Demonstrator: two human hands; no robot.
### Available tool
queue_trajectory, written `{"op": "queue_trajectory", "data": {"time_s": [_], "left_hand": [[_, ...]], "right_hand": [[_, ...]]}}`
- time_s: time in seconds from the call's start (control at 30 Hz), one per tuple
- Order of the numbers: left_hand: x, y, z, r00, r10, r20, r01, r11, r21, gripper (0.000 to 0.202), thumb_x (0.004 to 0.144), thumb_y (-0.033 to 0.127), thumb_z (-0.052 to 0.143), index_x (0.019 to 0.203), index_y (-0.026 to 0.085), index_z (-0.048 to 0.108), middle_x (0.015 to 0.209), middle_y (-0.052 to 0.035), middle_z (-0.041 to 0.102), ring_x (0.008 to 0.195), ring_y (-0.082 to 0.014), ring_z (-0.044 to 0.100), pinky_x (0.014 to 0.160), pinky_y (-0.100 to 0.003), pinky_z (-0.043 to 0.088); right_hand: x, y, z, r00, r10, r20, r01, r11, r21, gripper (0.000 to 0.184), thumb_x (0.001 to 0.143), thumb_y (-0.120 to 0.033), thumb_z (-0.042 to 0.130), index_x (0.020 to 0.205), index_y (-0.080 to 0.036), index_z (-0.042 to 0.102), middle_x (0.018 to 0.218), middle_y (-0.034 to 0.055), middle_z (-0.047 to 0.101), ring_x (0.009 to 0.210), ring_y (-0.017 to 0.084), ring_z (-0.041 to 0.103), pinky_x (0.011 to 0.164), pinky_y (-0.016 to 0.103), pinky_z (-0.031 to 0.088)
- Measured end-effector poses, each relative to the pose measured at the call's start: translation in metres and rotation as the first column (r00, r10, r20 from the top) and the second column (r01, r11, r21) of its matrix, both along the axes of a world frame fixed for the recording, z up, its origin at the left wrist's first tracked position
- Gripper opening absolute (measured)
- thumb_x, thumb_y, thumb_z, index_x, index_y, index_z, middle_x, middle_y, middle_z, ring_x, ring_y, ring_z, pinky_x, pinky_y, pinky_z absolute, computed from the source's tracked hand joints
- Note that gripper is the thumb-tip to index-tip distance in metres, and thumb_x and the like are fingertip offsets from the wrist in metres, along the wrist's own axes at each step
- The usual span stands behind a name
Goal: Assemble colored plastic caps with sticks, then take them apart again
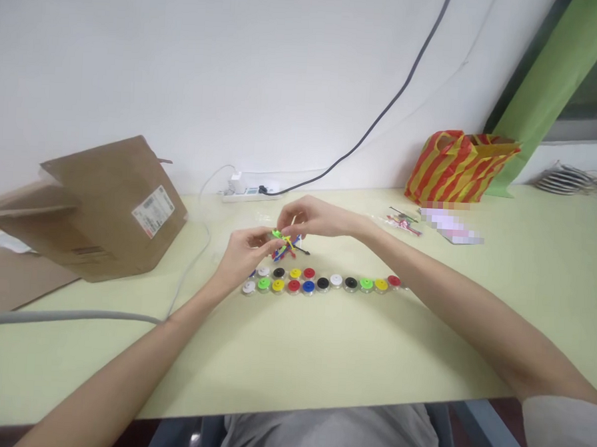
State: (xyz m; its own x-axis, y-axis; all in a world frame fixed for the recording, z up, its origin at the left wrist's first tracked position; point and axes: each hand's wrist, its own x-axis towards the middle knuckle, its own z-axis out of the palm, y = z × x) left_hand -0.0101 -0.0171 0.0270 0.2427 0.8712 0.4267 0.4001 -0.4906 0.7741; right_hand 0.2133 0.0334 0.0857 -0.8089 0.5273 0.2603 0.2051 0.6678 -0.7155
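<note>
My left hand (244, 253) and my right hand (313, 217) meet above the pale green table (322, 345), both pinching a small bundle of thin coloured sticks (286, 244) in green, yellow, red, blue and black. The fingers of both hands are closed on it. Just in front of the hands lie two rows of several small round caps (320, 282) in white, green, yellow, red, blue and black, side by side on the table.
A brown cardboard box (99, 206) lies tipped at the left. A white power strip (247, 192) with a dark cable sits by the wall. A red-and-yellow striped bag (456, 165) stands back right, with small coloured pieces (403, 222) nearby. A grey cable (73, 316) crosses the left.
</note>
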Motion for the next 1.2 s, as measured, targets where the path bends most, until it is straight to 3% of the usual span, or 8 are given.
{"op": "queue_trajectory", "data": {"time_s": [0.13, 0.3, 0.5, 0.63, 0.77, 0.9, 1.07, 1.2], "left_hand": [[0.003, -0.002, 0.003, 0.995, -0.024, 0.097, 0.030, 0.997, -0.066, 0.031, 0.082, 0.047, 0.078, 0.082, 0.016, 0.078, 0.065, -0.0011, 0.068, 0.062, -0.0143, 0.061, 0.065, -0.025, 0.049], [0.007, -0.007, 0.008, 0.993, -0.054, 0.106, 0.063, 0.995, -0.077, 0.031, 0.088, 0.046, 0.073, 0.077, 0.017, 0.076, 0.070, -0.0024, 0.071, 0.070, -0.0163, 0.064, 0.074, -0.027, 0.051], [0.008, -0.008, 0.008, 0.992, 0.029, -0.126, -0.021, 0.998, 0.061, 0.048, 0.099, 0.058, 0.053, 0.124, 0.021, 0.073, 0.116, -0.0082, 0.077, 0.112, -0.0273, 0.067, 0.102, -0.039, 0.049], [0.006, -0.005, 0.003, 0.934, 0.021, -0.356, 0.082, 0.959, 0.271, 0.040, 0.101, 0.049, 0.053, 0.122, 0.022, 0.073, 0.122, -0.0100, 0.073, 0.119, -0.0276, 0.062, 0.105, -0.044, 0.047], [0.008, -0.008, -0.001, 0.836, -0.145, -0.530, 0.326, 0.907, 0.266, 0.028, 0.104, 0.033, 0.050, 0.116, 0.025, 0.074, 0.123, -0.0079, 0.070, 0.120, -0.0246, 0.060, 0.104, -0.042, 0.047], [0.013, -0.015, 0.001, 0.762, -0.246, -0.599, 0.438, 0.877, 0.197, 0.030, 0.102, 0.022, 0.048, 0.118, 0.027, 0.074, 0.127, -0.0075, 0.067, 0.116, -0.0230, 0.062, 0.102, -0.041, 0.047], [0.015, -0.019, 0.007, 0.711, -0.267, -0.650, 0.466, 0.871, 0.153, 0.034, 0.101, 0.020, 0.049, 0.121, 0.031, 0.074, 0.131, -0.0072, 0.066, 0.115, -0.0238, 0.062, 0.100, -0.041, 0.046], [0.016, -0.020, 0.010, 0.698, -0.295, -0.652, 0.487, 0.864, 0.131, 0.037, 0.101, 0.018, 0.049, 0.124, 0.033, 0.074, 0.131, -0.0068, 0.067, 0.115, -0.0238, 0.062, 0.099, -0.040, 0.047]], "right_hand": [[-0.010, -0.012, 0.002, 0.999, -0.006, -0.044, 0.010, 0.995, 0.101, 0.004, 0.088, -0.014, 0.065, 0.092, -0.013, 0.065, 0.074, 0.0012, 0.070, 0.066, 0.012, 0.064, 0.061, 0.023, 0.050], [-0.010, -0.013, 0.007, 1.000, -0.007, -0.013, 0.009, 0.987, 0.161, 0.006, 0.089, -0.013, 0.063, 0.093, -0.012, 0.068, 0.079, 0.0029, 0.072, 0.069, 0.012, 0.064, 0.063, 0.024, 0.048], [0.010, -0.016, 0.028, 0.948, -0.220, 0.232, 0.127, 0.926, 0.356, 0.011, 0.087, -0.009, 0.061, 0.087, -0.012, 0.071, 0.083, 0.0060, 0.073, 0.071, 0.014, 0.062, 0.062, 0.026, 0.045], [0.022, -0.011, 0.027, 0.737, -0.244, 0.630, 0.147, 0.968, 0.203, 0.005, 0.081, -0.013, 0.065, 0.078, -0.012, 0.069, 0.077, 0.0074, 0.073, 0.068, 0.017, 0.066, 0.058, 0.027, 0.046], [0.017, -0.001, 0.010, 0.564, -0.183, 0.805, 0.183, 0.979, 0.095, 0.011, 0.077, -0.018, 0.075, 0.072, -0.013, 0.066, 0.077, 0.0071, 0.074, 0.072, 0.020, 0.069, 0.064, 0.030, 0.049], [0.010, 0.005, -0.002, 0.569, -0.069, 0.819, 0.161, 0.986, -0.029, 0.021, 0.073, -0.024, 0.083, 0.071, -0.013, 0.065, 0.073, 0.0043, 0.073, 0.075, 0.020, 0.071, 0.069, 0.030, 0.050], [0.011, 0.002, 0.002, 0.634, 0.060, 0.771, 0.134, 0.973, -0.186, 0.006, 0.078, -0.015, 0.073, 0.083, -0.011, 0.071, 0.072, 0.0029, 0.074, 0.079, 0.020, 0.073, 0.064, 0.028, 0.046], [0.011, -0.002, 0.004, 0.665, 0.086, 0.742, 0.116, 0.969, -0.216, 0.009, 0.078, -0.012, 0.070, 0.086, -0.009, 0.073, 0.070, 0.0029, 0.073, 0.077, 0.020, 0.073, 0.065, 0.028, 0.048]]}}
